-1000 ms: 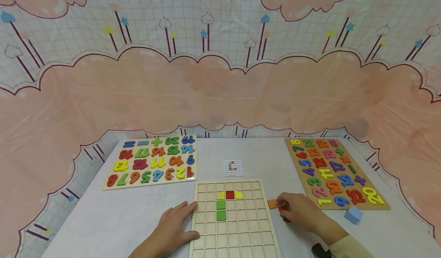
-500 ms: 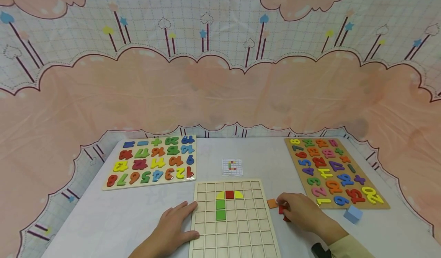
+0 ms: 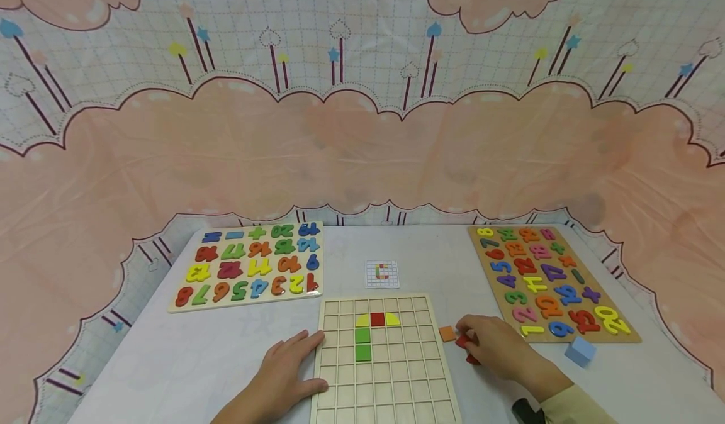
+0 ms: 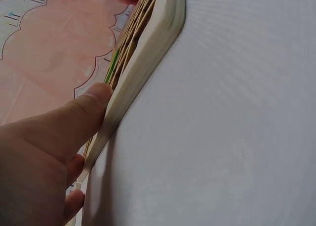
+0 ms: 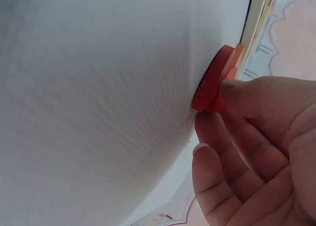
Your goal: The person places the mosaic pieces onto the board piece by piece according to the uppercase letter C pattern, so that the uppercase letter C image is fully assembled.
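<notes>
A pale wooden grid board (image 3: 396,373) lies on the table. Set in it are a red square tile (image 3: 377,319) between two yellow quarter-round tiles (image 3: 392,320) and two green square tiles (image 3: 362,353). My left hand (image 3: 283,370) rests at the board's left edge, fingers spread, thumb on the rim; its thumb (image 4: 94,100) also shows against the edge in the left wrist view. To the right of the board, my right hand (image 3: 493,345) pinches a red tile (image 3: 462,340) between thumb and fingers. Another red piece (image 3: 472,360) sits just below, partly hidden by the hand.
An orange tile (image 3: 447,334) lies between board and right hand. A small pattern card (image 3: 382,274) lies behind the board. Number puzzle boards stand at left (image 3: 249,267) and right (image 3: 555,285). A light blue cube (image 3: 580,352) sits beyond the right wrist.
The right hand's fingers have shifted slightly and the red tile in them has turned, separating from the other red piece. The left hand and the grid board stay in place.
</notes>
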`<state>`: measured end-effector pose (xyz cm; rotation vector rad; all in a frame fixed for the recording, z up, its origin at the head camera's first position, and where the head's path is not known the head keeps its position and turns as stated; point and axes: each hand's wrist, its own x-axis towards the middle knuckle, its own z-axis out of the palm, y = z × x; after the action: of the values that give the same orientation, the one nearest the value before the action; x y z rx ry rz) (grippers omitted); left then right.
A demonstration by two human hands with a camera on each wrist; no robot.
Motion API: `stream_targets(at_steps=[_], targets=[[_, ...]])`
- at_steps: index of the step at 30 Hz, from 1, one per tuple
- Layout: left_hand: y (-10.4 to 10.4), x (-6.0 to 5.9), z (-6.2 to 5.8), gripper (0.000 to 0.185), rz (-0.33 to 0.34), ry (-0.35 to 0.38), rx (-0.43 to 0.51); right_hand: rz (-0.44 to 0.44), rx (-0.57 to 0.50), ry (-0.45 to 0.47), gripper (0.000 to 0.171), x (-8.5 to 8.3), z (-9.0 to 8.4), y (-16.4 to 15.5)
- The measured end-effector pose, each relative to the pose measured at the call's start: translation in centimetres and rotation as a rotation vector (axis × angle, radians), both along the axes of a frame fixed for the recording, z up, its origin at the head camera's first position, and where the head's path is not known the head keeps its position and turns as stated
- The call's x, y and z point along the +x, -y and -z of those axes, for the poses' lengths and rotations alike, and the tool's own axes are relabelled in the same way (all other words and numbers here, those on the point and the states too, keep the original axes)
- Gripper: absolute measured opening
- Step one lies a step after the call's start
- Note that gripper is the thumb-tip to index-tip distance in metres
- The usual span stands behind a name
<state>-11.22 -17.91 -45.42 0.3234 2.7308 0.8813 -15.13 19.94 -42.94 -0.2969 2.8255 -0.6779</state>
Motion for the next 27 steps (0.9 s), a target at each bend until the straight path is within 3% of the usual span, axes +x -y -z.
stream_targets(at_steps=[15,27], targets=[[-0.01,-0.02,-0.05,0.083,-0.007,0.004,-0.01,0.003,-0.013,0.002,0.023,-0.1,-0.03,0.02],[-0.06,-0.16,-0.12,0.084,-0.011,0.017,-0.022,-0.01,0.038,-0.002,0.017,-0.2,-0.17,-0.11]])
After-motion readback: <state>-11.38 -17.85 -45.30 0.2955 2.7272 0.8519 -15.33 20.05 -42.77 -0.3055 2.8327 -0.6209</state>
